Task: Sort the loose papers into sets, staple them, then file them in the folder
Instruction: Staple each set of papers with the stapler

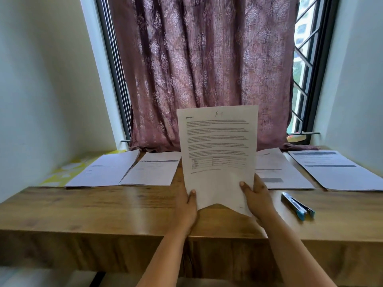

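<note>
A printed sheet of paper (217, 146) stands upright above the middle of the wooden desk (103, 206). My left hand (187, 206) grips its lower left edge and my right hand (257, 197) grips its lower right edge, thumbs on the front. Flat on the desk lie several paper sets: one at the far left (105, 169), one beside it (154, 169), one right of the held sheet (277, 170) and one at the far right (335, 169). A blue and silver stapler (297, 206) lies near my right hand. No folder is in view.
A maroon curtain (203, 69) hangs over the window behind the desk. Window grilles (304, 65) show at the right. Walls close in on both sides. A yellow patterned cloth (68, 168) lies at the desk's back left.
</note>
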`<state>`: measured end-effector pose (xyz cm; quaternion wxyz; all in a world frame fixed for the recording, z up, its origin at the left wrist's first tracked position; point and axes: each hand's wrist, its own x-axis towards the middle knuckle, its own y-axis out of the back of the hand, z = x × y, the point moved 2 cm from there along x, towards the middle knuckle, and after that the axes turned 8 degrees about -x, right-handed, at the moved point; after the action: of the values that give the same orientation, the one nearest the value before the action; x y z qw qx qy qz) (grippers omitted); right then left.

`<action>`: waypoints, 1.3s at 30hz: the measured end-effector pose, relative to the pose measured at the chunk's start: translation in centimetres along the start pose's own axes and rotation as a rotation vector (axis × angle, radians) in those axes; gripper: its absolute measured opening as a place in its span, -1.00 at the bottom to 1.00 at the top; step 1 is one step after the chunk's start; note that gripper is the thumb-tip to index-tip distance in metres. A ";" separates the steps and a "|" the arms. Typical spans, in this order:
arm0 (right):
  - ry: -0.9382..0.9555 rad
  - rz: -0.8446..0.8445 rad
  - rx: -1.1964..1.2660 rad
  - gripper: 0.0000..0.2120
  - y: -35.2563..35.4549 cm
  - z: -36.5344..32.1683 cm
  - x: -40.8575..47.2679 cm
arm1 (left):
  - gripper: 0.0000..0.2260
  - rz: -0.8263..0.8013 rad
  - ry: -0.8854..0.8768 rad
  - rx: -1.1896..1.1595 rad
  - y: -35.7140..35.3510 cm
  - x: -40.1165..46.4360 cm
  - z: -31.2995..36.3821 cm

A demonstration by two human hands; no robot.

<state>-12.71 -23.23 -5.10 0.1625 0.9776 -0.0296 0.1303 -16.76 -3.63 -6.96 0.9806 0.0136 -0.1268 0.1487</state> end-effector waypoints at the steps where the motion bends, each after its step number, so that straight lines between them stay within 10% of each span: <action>1: -0.027 0.019 0.025 -0.64 0.2 0.0 0.3 | -0.73 0.003 0.010 -0.032 0.4 0.1 0.1; 7: -0.268 -0.030 0.505 -0.71 -0.3 -0.3 -0.1 | -0.63 0.364 -0.057 -0.470 2.3 0.2 1.8; 9: -0.315 -0.031 0.650 -0.69 -1.5 -0.3 -1.1 | -0.43 0.231 0.042 -0.653 0.3 -0.7 1.7; 13: -0.290 -0.079 0.761 -0.68 -3.5 -0.8 -2.8 | -0.74 0.157 0.150 -0.686 -3.0 -2.2 1.8; 18: -0.135 0.208 0.656 -0.27 2.3 -0.2 -0.3 | -0.72 0.166 0.123 -0.554 1.2 -1.3 3.2; 22: 0.045 0.190 -0.005 -0.01 7.1 -0.7 1.9 | -0.67 0.144 0.096 -0.309 6.0 0.4 5.0; 26: 0.033 -0.185 0.137 -0.39 6.6 -1.7 1.8 | -0.76 -0.001 0.009 -0.099 6.6 0.9 6.4; 29: 0.104 -0.039 0.120 -0.71 5.2 -1.9 1.2 | -0.78 0.009 -0.075 -0.004 5.6 1.4 6.3; 33: 0.204 0.217 -0.010 -0.72 4.5 -2.2 0.7 | -0.64 0.177 -0.315 0.018 4.2 1.3 6.3; 39: 0.095 0.161 -0.133 -0.55 3.3 0.1 0.2 | -0.28 0.146 -0.321 0.128 2.6 0.5 4.0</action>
<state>-12.81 -26.41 -4.09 0.2172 0.9518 -0.1091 0.1870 -18.03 -1.30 -3.02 0.9316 0.0904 -0.2726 0.2229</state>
